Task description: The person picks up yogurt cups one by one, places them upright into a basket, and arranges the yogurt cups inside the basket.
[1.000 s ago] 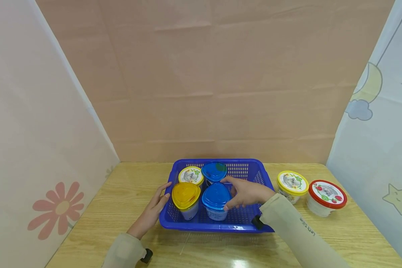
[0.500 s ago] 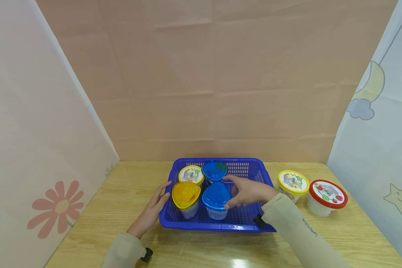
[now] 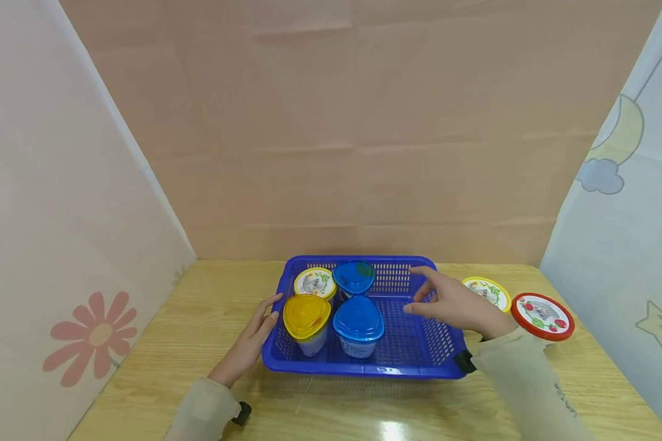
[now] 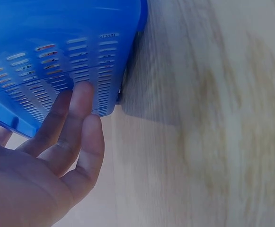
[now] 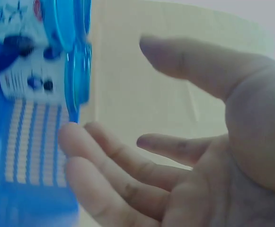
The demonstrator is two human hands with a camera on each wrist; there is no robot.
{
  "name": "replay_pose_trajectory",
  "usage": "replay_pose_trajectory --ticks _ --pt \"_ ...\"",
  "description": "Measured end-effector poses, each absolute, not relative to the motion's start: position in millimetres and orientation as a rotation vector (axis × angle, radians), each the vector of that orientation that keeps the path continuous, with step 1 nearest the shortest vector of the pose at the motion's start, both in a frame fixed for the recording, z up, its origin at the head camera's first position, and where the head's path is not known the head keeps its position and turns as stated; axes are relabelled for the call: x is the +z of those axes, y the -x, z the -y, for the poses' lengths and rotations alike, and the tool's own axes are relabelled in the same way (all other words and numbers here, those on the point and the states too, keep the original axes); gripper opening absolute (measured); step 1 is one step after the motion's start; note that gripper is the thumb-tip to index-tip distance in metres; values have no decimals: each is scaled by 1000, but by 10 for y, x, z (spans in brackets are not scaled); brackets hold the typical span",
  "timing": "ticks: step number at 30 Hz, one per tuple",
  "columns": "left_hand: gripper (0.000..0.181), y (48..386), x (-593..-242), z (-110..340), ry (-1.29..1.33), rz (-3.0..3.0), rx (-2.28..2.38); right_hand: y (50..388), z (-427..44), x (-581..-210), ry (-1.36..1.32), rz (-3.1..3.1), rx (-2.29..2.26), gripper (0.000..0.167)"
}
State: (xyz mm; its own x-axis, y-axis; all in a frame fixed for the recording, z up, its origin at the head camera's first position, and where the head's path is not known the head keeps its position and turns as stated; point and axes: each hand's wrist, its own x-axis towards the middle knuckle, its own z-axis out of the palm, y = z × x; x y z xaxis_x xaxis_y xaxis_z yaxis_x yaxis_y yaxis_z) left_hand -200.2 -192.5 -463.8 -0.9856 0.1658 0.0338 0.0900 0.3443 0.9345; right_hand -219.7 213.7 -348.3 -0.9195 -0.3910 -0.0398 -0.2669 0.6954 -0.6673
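A blue plastic basket (image 3: 388,370) with slotted walls stands on the table. In its left half are a tub with a yellow lid (image 3: 307,317), a tub with a blue lid (image 3: 358,318), a second blue-lidded tub (image 3: 354,277) behind, and a tub with a white, yellow-rimmed lid (image 3: 315,283). My left hand (image 3: 249,343) rests against the basket's left side; the left wrist view shows its fingers (image 4: 83,101) touching the slotted wall from outside. Over the basket's right part, my right hand (image 3: 458,304) holds nothing, thumb and fingers spread apart.
To the basket's right, a tub with a yellow-rimmed lid (image 3: 488,292) is partly hidden behind my right hand. Beside it stands a tub with a red-rimmed lid (image 3: 542,315). A tan sheet (image 3: 358,153) covers the back, and patterned panels stand at both sides.
My right hand has let go of the front blue-lidded tub and moved right, away from it. The tub stays in the basket. My left hand stays at the basket's left side.
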Motion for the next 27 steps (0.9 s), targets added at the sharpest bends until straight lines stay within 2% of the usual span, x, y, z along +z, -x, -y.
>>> replay_pose_trajectory --ticks 7,11,20,27 --pt "43 1998 -4644 1911 -242 -2495 1783 2035 -2622 -3457 382 -3106 -877 66" --pt "43 1992 -4634 1912 -250 -2487 1795 1994 -2948 -3495 243 -3221 -758 65" --pt "43 2009 -4598 1943 -253 -2607 1719 1921 -3680 -3629 -37 -3245 -567 79" --pt "42 2012 -4572 1961 -266 -2629 1723 1870 -3940 -3761 -182 -3105 -484 104"
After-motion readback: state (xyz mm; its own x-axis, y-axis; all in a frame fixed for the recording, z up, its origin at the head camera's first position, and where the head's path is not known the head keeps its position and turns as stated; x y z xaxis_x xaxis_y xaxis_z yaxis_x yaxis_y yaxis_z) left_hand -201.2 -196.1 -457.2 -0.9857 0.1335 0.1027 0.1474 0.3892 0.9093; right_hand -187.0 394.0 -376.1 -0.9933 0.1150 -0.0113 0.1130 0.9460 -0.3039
